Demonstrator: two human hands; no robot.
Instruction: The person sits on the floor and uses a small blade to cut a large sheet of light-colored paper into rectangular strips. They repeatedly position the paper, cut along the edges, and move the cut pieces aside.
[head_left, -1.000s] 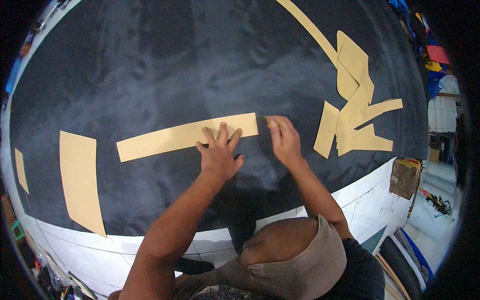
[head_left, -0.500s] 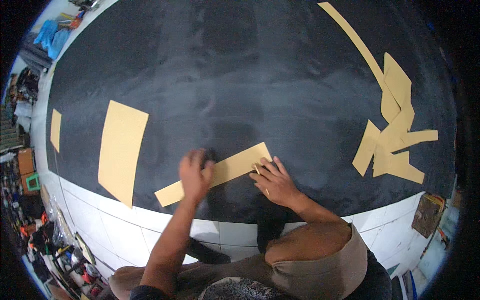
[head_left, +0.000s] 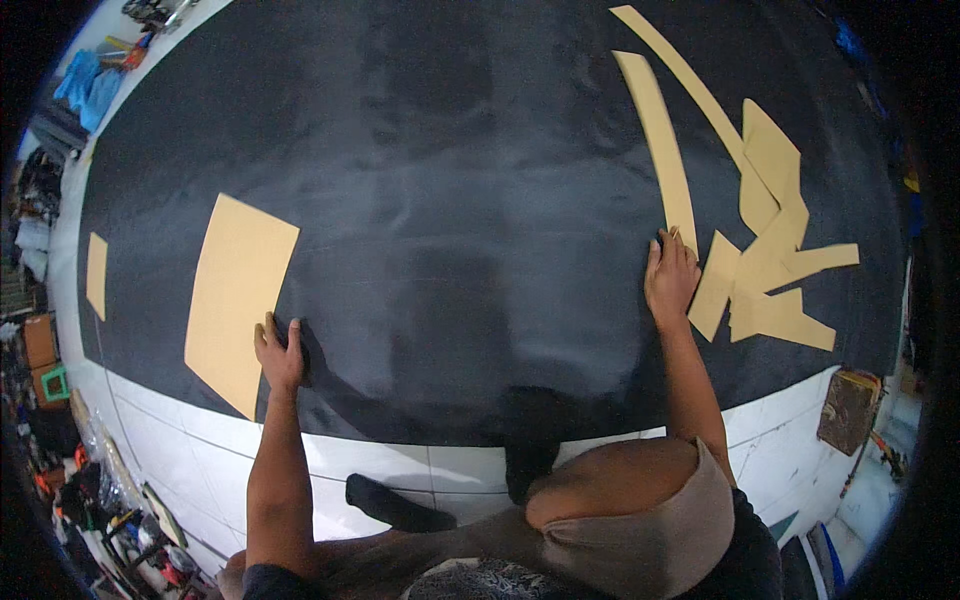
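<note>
A large tan cardboard piece (head_left: 238, 300) lies on a wide black sheet (head_left: 430, 220), toward the left. My left hand (head_left: 280, 355) is at its right edge, thumb and forefinger apart, fingertips touching the card. On the right, my right hand (head_left: 672, 282) has its fingers curled over the near end of a long tan cardboard strip (head_left: 655, 130). A thin light tip shows at those fingers; most of that slim stick is hidden. Beside this hand lies a group of overlapping tan cardboard pieces (head_left: 765, 275), with another narrow curved strip (head_left: 690, 75) running away from it.
A small tan piece (head_left: 97, 275) lies at the sheet's far left. White floor tiles (head_left: 200, 450) border the near edge, where my foot (head_left: 400, 505) rests. Cluttered tools and bags (head_left: 125, 520) line the left side. A worn brown block (head_left: 850, 410) stands at the right.
The strip from the middle has moved to the right and turned lengthwise away from me, with my right hand at its end. My left hand has left it and moved left to the large piece.
</note>
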